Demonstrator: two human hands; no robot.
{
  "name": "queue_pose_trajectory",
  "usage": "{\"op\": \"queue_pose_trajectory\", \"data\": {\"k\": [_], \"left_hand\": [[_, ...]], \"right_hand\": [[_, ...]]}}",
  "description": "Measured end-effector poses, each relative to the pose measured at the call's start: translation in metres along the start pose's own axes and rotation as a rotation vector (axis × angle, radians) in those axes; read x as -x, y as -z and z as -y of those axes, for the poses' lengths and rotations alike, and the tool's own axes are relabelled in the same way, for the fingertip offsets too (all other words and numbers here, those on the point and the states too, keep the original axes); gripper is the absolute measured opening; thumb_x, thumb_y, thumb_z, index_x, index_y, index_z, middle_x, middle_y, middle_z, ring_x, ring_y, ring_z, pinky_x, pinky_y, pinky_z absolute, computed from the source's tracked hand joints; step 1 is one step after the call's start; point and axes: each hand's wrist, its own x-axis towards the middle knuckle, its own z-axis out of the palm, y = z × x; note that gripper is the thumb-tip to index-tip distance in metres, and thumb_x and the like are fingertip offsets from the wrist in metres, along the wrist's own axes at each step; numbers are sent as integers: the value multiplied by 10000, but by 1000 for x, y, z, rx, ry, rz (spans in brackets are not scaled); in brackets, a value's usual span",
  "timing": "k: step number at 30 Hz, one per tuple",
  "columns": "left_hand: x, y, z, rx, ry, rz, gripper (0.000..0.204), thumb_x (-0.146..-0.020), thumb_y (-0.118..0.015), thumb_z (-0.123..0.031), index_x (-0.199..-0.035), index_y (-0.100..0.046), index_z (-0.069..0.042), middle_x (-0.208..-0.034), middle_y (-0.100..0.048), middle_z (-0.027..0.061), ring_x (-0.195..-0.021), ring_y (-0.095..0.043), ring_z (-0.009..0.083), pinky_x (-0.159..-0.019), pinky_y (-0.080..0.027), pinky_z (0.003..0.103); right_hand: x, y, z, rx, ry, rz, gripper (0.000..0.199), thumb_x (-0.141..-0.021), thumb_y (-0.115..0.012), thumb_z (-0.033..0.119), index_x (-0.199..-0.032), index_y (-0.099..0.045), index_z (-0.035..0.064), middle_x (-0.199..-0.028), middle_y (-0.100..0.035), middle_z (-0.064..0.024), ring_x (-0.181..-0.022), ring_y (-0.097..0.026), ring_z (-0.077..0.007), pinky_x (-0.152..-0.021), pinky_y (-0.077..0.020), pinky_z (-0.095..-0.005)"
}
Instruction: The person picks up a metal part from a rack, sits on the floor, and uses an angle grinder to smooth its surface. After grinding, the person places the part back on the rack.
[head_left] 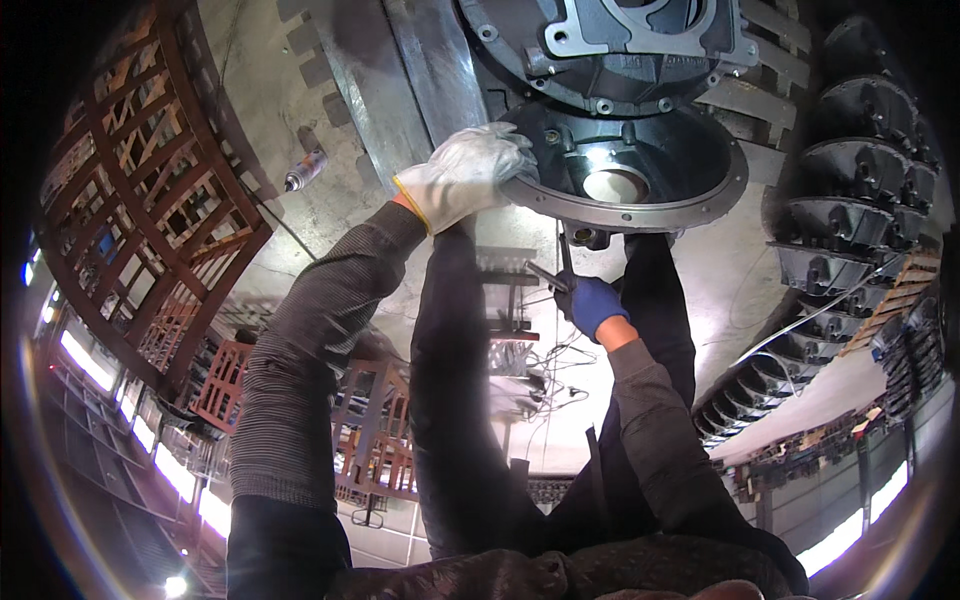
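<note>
My left hand (470, 172), in a white work glove with a yellow cuff edge, grips the left side of a large bell-shaped metal housing (690, 165). The housing has a wide flanged rim with bolt holes, and a round opening shows bright inside it. Below the rim, my right hand (596, 304), in a blue and dark glove, is closed around a dark tool with a thin upright shaft and a short metal bar (545, 276). The tool's exact kind is hard to make out. Its shaft reaches up toward the housing's underside.
Another large casting (640, 75) stands just beyond the housing. A spray can (305, 170) lies on the floor at left, near a brown metal rack (190, 130). Rows of dark castings (850, 180) line the right side. Cables (560, 375) trail between my legs.
</note>
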Motion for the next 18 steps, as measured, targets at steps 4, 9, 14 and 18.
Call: {"op": "queue_pose_trajectory", "data": {"k": [4,9,14,18], "left_hand": [[-25,23,-55,-3,157,215,504,-799,-837,-288,-1262,-726,-123,-1312,-717,140,-1274,-649,376,-1165,-499,431],[-74,67,-152,16,63,-276,365,-913,-717,-263,-1241,-683,-106,-1059,-708,163,-954,-686,329,-882,-538,418],[-90,63,-146,142,153,-340,516,-914,-798,-290,-1365,-635,-98,-1165,-749,206,-1076,-726,373,-994,-567,470],[-51,68,-71,-37,147,-48,740,-902,-844,-355,-1531,-544,-105,-1474,-671,148,-1323,-675,319,-1225,-479,437]], "right_hand": [[-10,6,-4,-60,1,62,306,-1018,-562,357,-1179,-709,143,-1027,-774,-212,-949,-740,-442,-852,-586,-569],[-18,-4,-14,-24,154,-149,296,-1027,-498,308,-1126,-677,93,-995,-761,-239,-951,-735,-455,-863,-577,-585],[-15,5,-19,-349,-51,21,259,-1006,-585,337,-1095,-675,112,-894,-764,-193,-907,-754,-405,-809,-567,-554],[-19,24,-8,-510,-72,-36,214,-992,-684,245,-1128,-744,90,-776,-730,-137,-682,-741,-238,-690,-589,-379]]}}
